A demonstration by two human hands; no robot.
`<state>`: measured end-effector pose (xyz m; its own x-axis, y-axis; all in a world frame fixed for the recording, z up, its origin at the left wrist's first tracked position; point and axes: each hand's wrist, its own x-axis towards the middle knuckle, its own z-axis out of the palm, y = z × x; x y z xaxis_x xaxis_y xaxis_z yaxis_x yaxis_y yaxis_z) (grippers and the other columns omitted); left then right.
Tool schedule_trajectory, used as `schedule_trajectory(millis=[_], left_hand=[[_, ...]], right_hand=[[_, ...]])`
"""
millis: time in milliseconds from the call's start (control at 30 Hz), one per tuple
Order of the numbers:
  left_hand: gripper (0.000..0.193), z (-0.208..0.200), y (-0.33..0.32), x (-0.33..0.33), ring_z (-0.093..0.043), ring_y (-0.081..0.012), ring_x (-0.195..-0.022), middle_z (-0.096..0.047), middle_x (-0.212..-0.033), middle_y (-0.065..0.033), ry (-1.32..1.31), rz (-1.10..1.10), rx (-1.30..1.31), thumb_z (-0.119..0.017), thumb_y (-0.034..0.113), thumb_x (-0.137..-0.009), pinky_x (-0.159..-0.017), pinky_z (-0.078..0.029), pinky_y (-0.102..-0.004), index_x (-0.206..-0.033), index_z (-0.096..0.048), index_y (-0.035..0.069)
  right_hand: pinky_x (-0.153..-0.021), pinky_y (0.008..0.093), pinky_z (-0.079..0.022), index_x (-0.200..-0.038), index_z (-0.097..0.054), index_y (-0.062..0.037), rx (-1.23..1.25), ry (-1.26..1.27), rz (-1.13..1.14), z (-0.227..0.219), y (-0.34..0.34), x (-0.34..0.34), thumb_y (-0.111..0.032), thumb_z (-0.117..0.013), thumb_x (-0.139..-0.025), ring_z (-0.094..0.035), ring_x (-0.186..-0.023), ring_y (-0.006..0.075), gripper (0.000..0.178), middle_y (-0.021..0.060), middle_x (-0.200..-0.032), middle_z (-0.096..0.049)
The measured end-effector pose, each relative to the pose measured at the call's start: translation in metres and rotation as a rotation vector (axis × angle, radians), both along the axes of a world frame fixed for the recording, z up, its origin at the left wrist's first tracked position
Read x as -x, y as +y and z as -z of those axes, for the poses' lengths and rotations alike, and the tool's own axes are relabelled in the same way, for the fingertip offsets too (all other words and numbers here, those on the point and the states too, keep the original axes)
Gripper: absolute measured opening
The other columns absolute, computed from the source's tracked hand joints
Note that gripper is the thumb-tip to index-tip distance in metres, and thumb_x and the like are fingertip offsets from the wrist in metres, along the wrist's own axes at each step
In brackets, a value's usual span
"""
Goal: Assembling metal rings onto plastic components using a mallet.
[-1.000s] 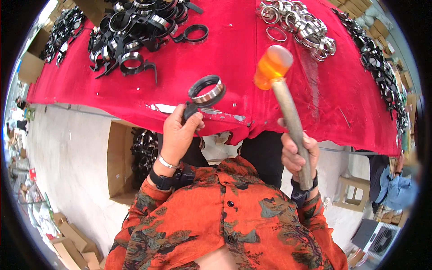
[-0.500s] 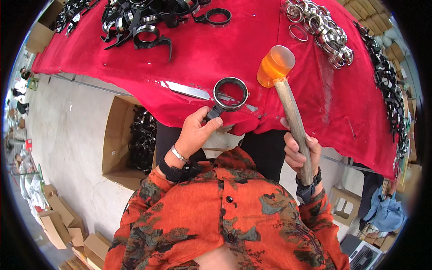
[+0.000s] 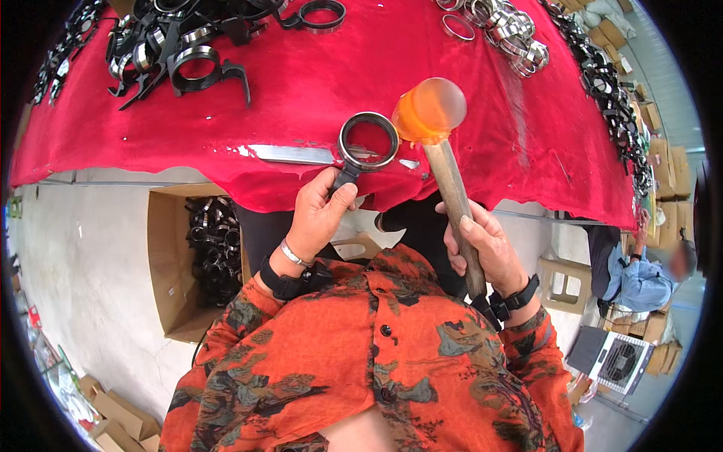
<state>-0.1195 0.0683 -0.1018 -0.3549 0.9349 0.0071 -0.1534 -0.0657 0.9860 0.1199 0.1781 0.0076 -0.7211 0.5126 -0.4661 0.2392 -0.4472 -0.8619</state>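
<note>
The fingers of the left hand are closed around the black stem of a ring clamp, whose ring lies just above them on the red cloth. The right hand grips tightly a wooden-handled mallet; its orange head is just beside the ring.

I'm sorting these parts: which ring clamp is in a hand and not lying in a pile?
The dark ring clamp at the table's near edge, its stem gripped by the left hand, beside the orange mallet in the right hand. The other clamps lie loose farther back.
</note>
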Motion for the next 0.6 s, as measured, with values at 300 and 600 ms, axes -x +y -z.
schedule_trajectory(millis=[300,600], left_hand=[[0.025,-0.012,-0.001,-0.008,-0.047,-0.0038,-0.060,-0.057,-0.068,0.0007,-0.034,-0.086,-0.014,-0.055,0.025,-0.095,-0.054,-0.037,-0.0206,-0.085,-0.055,0.003],[0.027,-0.010,0.001,-0.012,-0.041,-0.0010,-0.054,-0.058,-0.070,0.0007,0.048,-0.182,-0.009,-0.050,0.027,-0.098,-0.048,-0.031,-0.0183,-0.081,-0.054,0.005]], right_hand=[[-0.049,0.0220,-0.045,-0.129,-0.043,-0.0006,-0.179,-0.142,0.080,0.000,0.002,0.012,-0.028,-0.049,-0.097,-0.053,-0.061,0.0093,0.042,0.0033,-0.080,-0.055],[-0.049,0.0213,-0.041,-0.138,-0.038,-0.0031,-0.416,-0.140,0.043,0.000,-0.004,0.000,-0.015,-0.055,-0.093,-0.049,-0.055,0.0062,0.050,0.0005,-0.075,-0.052]])
